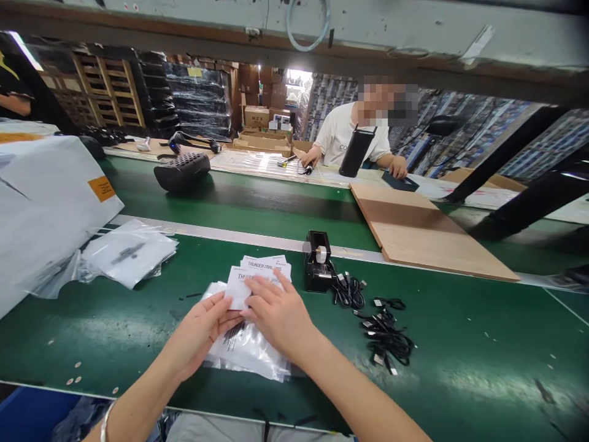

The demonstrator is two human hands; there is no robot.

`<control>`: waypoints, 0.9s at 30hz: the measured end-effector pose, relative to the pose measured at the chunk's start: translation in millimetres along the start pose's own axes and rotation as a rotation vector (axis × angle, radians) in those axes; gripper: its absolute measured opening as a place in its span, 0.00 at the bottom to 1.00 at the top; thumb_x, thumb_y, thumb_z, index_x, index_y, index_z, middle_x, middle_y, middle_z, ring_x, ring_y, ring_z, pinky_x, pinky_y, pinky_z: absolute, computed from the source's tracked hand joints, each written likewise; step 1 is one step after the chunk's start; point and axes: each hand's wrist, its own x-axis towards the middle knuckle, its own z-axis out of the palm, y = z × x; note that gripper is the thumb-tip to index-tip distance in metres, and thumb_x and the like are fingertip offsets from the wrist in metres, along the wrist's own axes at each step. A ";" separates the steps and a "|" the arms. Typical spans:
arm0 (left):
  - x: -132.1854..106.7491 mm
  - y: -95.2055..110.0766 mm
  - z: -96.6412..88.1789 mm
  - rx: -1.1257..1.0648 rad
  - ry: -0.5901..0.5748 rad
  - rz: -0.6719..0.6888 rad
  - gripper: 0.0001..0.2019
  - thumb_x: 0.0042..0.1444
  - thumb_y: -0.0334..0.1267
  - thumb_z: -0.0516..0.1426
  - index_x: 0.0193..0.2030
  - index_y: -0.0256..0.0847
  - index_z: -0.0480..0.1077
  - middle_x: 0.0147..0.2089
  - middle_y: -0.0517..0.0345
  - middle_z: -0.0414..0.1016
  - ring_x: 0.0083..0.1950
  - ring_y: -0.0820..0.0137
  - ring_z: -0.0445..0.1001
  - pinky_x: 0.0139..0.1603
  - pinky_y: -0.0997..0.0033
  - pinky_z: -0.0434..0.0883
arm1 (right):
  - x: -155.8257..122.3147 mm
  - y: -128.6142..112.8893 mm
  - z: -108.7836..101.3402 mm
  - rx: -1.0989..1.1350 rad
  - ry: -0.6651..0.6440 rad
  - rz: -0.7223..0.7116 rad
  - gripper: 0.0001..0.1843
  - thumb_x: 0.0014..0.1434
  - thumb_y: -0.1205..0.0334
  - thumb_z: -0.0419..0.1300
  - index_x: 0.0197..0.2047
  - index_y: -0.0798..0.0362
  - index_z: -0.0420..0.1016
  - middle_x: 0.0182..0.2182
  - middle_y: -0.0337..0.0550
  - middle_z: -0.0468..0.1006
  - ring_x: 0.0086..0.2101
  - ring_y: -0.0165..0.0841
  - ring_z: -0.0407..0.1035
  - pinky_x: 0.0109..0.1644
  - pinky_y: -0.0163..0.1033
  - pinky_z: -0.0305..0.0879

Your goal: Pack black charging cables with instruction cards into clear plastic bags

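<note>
My left hand (202, 328) and my right hand (276, 313) meet over a stack of white printed cards (264, 267) lying on the green table (460, 344). Both pinch the top white card (238, 287) at its lower edge, fingers closed on it. Under my hands lies a pile of clear plastic bags (251, 353). A black tape dispenser (316, 261) stands just right of the cards. Several black cables (384, 331) lie loose further right.
More plastic bags (129, 252) and a large white sheet (41, 196) lie at the left. A brown board (423, 230) rests across the conveyor belt (257, 205), which carries a black speaker (183, 170). A person in a white shirt (340, 138) works opposite.
</note>
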 end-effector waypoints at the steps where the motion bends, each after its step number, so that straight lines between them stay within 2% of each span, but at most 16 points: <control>1: -0.3 0.5 2.8 0.017 -0.034 0.010 0.14 0.56 0.39 0.54 0.48 0.38 0.67 0.47 0.53 0.75 0.46 0.68 0.73 0.51 0.71 0.67 | -11.7 -4.1 -4.6 0.108 0.135 0.149 0.14 0.59 0.60 0.50 0.46 0.55 0.68 0.55 0.50 0.64 0.55 0.39 0.57 0.61 0.48 0.44; 2: -1.2 0.2 5.6 0.045 -0.070 0.012 0.13 0.56 0.39 0.54 0.47 0.40 0.67 0.47 0.55 0.75 0.46 0.69 0.73 0.50 0.72 0.68 | -23.8 -6.8 -9.3 0.238 0.244 0.340 0.20 0.58 0.57 0.52 0.52 0.56 0.63 0.57 0.52 0.61 0.55 0.41 0.56 0.58 0.49 0.50; 3: -2.5 -0.6 8.7 0.075 -0.111 0.006 0.13 0.56 0.40 0.54 0.47 0.41 0.67 0.47 0.56 0.75 0.46 0.69 0.73 0.50 0.73 0.68 | -35.9 -7.8 -13.7 0.398 0.294 0.528 0.25 0.57 0.55 0.53 0.56 0.55 0.59 0.56 0.54 0.62 0.53 0.41 0.59 0.54 0.48 0.56; 5: -4.8 -3.4 15.3 0.134 -0.187 -0.016 0.13 0.56 0.42 0.53 0.46 0.42 0.68 0.45 0.57 0.75 0.45 0.70 0.73 0.50 0.72 0.67 | -59.1 -6.0 -21.0 0.805 0.208 0.791 0.27 0.55 0.53 0.55 0.56 0.54 0.59 0.48 0.53 0.70 0.41 0.39 0.68 0.41 0.42 0.66; 7: -5.1 -7.6 22.0 0.230 -0.207 -0.018 0.13 0.57 0.46 0.51 0.44 0.42 0.67 0.43 0.57 0.75 0.41 0.70 0.73 0.45 0.71 0.69 | -81.1 -0.4 -25.3 1.137 0.064 0.920 0.23 0.52 0.51 0.58 0.48 0.56 0.68 0.35 0.48 0.76 0.27 0.32 0.68 0.28 0.35 0.63; 9: -3.6 -13.7 27.4 0.485 -0.105 0.048 0.15 0.57 0.50 0.48 0.40 0.43 0.67 0.37 0.58 0.74 0.34 0.70 0.72 0.34 0.71 0.70 | -102.1 7.1 -27.4 1.213 0.081 1.040 0.22 0.51 0.49 0.58 0.42 0.58 0.72 0.26 0.44 0.75 0.22 0.28 0.63 0.23 0.32 0.57; 11: -1.4 -22.4 31.2 0.875 0.066 0.171 0.16 0.55 0.53 0.48 0.33 0.43 0.66 0.31 0.60 0.72 0.29 0.69 0.69 0.27 0.72 0.65 | -121.8 15.1 -29.0 1.071 0.196 1.168 0.21 0.52 0.47 0.56 0.38 0.57 0.73 0.22 0.41 0.72 0.21 0.28 0.60 0.24 0.32 0.56; 13: 0.3 -32.9 33.9 1.227 0.185 0.285 0.15 0.52 0.52 0.51 0.29 0.43 0.65 0.29 0.61 0.69 0.28 0.68 0.68 0.25 0.71 0.62 | -138.6 22.4 -31.1 0.854 0.218 1.206 0.21 0.52 0.46 0.54 0.31 0.56 0.74 0.22 0.41 0.71 0.22 0.30 0.60 0.25 0.33 0.56; 16: 1.6 -46.8 37.0 1.482 0.256 0.361 0.12 0.50 0.50 0.54 0.27 0.43 0.66 0.30 0.61 0.68 0.27 0.69 0.68 0.23 0.73 0.61 | -154.9 29.0 -34.7 0.624 0.158 1.163 0.18 0.48 0.46 0.56 0.25 0.54 0.74 0.22 0.43 0.72 0.24 0.34 0.63 0.27 0.35 0.59; 20: 2.2 -51.0 37.6 1.501 0.262 0.330 0.09 0.53 0.45 0.52 0.27 0.46 0.69 0.30 0.62 0.69 0.28 0.70 0.70 0.22 0.75 0.61 | -161.5 28.8 -40.2 0.587 0.120 1.181 0.17 0.48 0.47 0.56 0.32 0.52 0.75 0.20 0.41 0.73 0.23 0.35 0.64 0.26 0.35 0.60; 23: 1.2 -47.3 34.9 1.473 0.188 0.319 0.12 0.57 0.43 0.49 0.28 0.46 0.69 0.31 0.64 0.70 0.28 0.71 0.70 0.24 0.74 0.63 | -160.2 24.2 -45.0 0.601 0.172 1.179 0.19 0.50 0.45 0.54 0.29 0.53 0.76 0.23 0.44 0.74 0.24 0.35 0.64 0.26 0.35 0.60; 27: -2.1 -45.4 32.8 1.477 0.123 0.394 0.15 0.59 0.42 0.45 0.30 0.45 0.70 0.32 0.62 0.69 0.30 0.71 0.70 0.27 0.73 0.65 | -151.1 13.6 -43.1 0.816 0.268 1.211 0.21 0.50 0.45 0.55 0.37 0.55 0.75 0.21 0.41 0.71 0.21 0.31 0.60 0.22 0.33 0.58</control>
